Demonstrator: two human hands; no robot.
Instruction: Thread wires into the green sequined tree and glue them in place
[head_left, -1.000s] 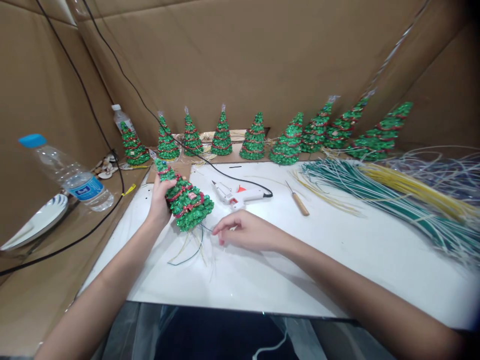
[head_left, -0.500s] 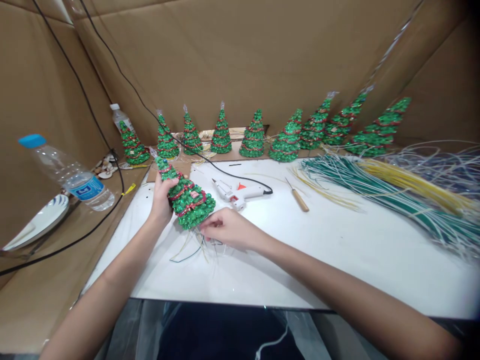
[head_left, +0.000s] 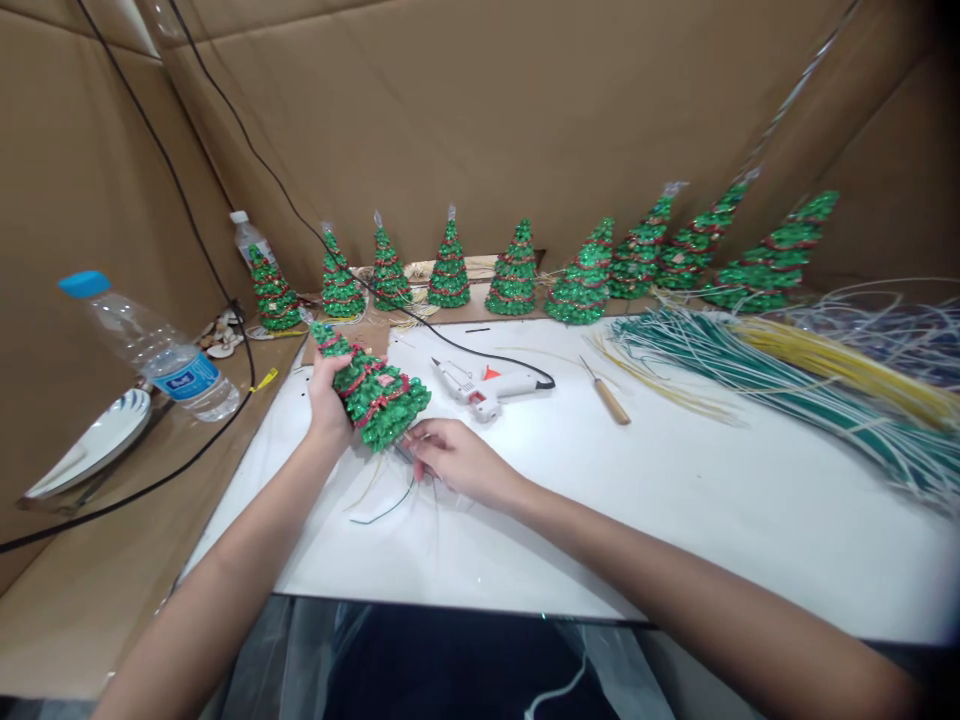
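Note:
A small green Christmas tree (head_left: pixel 382 392) with red garlands leans over the white board, its clear-tipped top toward the upper left. My left hand (head_left: pixel 328 395) is closed around its upper left side. At the underside of the tree, my right hand (head_left: pixel 450 455) pinches thin wire ends (head_left: pixel 409 447) that come out of the base. Part of the wires is hidden behind my fingers. Loose strands, one a dark green wire (head_left: pixel 386 515), hang down over the board.
Several similar trees (head_left: pixel 513 275) stand along the back. A hot glue gun (head_left: pixel 487 390) and an awl (head_left: pixel 611 400) lie on the white board (head_left: pixel 600 520). Bundled wires (head_left: pixel 697 355) cover the right. Left are a water bottle (head_left: pixel 184 375), a plate (head_left: pixel 94 450) and a black cable (head_left: pixel 180 465).
The tree has tilted slightly in my left hand, and my right fingers have shifted at its base, among the wires. The whole view has moved a little.

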